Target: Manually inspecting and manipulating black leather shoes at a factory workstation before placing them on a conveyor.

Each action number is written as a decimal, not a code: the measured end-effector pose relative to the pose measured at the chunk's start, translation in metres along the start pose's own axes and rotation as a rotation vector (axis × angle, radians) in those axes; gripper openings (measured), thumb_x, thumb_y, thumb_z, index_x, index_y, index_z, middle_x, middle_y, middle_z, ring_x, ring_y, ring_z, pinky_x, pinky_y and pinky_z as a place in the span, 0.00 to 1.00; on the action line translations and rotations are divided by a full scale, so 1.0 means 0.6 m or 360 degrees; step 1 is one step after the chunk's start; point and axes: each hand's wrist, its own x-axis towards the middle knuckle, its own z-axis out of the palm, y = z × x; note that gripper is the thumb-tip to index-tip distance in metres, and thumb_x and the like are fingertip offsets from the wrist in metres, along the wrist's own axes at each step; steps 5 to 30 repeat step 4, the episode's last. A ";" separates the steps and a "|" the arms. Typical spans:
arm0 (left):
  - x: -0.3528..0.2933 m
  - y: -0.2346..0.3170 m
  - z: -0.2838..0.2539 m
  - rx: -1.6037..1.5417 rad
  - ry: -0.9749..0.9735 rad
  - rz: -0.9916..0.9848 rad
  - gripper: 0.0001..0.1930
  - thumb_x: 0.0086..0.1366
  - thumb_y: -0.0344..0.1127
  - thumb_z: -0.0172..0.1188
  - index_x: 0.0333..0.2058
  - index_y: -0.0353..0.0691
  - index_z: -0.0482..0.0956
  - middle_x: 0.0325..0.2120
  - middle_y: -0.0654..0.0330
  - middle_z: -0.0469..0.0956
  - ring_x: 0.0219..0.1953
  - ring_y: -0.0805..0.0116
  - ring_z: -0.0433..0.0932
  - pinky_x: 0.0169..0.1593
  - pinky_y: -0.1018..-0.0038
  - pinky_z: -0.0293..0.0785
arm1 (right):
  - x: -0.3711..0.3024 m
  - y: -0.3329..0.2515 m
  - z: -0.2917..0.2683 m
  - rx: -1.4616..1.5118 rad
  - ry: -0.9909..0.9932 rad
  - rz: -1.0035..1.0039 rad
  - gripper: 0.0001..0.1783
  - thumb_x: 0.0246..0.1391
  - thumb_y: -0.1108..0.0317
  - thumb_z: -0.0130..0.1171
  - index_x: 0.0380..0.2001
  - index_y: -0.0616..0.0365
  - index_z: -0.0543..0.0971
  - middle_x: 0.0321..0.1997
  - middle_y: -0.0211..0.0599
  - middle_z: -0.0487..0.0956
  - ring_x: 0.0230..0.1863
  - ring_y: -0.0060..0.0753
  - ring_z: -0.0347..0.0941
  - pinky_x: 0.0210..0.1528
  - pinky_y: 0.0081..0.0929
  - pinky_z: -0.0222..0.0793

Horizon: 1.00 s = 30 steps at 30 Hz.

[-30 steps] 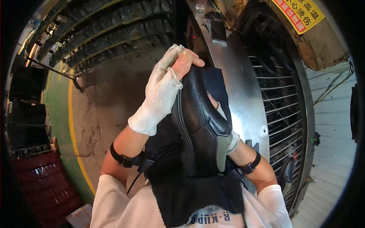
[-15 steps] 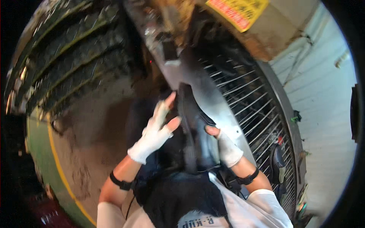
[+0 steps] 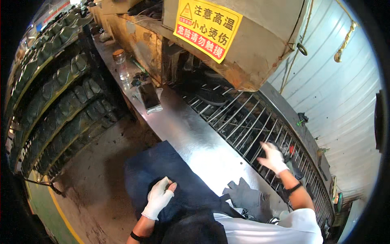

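My left hand (image 3: 158, 199), in a white fingerless glove, is loosely closed above the dark blue cloth (image 3: 162, 162) over my lap. Nothing shows in its curled fingers. Out to the right, my right hand (image 3: 273, 158), gloved the same way, is open over the rack of metal rods (image 3: 252, 110). Its thumb and fingers are apart. Just beyond them lies a dark object (image 3: 278, 147), partly hidden by the hand, perhaps a shoe. Farther up the rods rests a black shoe (image 3: 211, 96), near the opening under a metal housing.
A shiny metal ledge (image 3: 178, 126) runs beside the rods, bearing a phone-like dark slab (image 3: 149, 96), a clear bottle (image 3: 120, 65) and a dark grey notched piece (image 3: 248, 197). Racks of dark shoes (image 3: 61, 85) stand left. The housing (image 3: 252, 53) carries a yellow warning sign (image 3: 208, 28).
The long black shoe-like object between my hands is gone from them. My right hand has moved right over the rods. My left hand has lowered and its fingers have curled. The view has shifted.
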 end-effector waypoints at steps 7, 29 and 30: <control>0.019 -0.002 0.003 0.0013 -0.0006 -0.0020 0.15 0.71 0.45 0.64 0.36 0.38 0.78 0.26 0.56 0.81 0.31 0.58 0.82 0.38 0.62 0.76 | 0.215 -0.196 0.064 0.0479 0.0172 -0.0516 0.42 0.55 0.44 0.70 0.69 0.52 0.75 0.75 0.64 0.68 0.74 0.67 0.67 0.72 0.49 0.70; 0.019 -0.002 0.003 0.0013 -0.0006 -0.0020 0.15 0.71 0.45 0.64 0.36 0.38 0.78 0.26 0.56 0.81 0.31 0.58 0.82 0.38 0.62 0.76 | 0.215 -0.196 0.064 0.0479 0.0172 -0.0516 0.42 0.55 0.44 0.70 0.69 0.52 0.75 0.75 0.64 0.68 0.74 0.67 0.67 0.72 0.49 0.70; 0.019 -0.002 0.003 0.0013 -0.0006 -0.0020 0.15 0.71 0.45 0.64 0.36 0.38 0.78 0.26 0.56 0.81 0.31 0.58 0.82 0.38 0.62 0.76 | 0.215 -0.196 0.064 0.0479 0.0172 -0.0516 0.42 0.55 0.44 0.70 0.69 0.52 0.75 0.75 0.64 0.68 0.74 0.67 0.67 0.72 0.49 0.70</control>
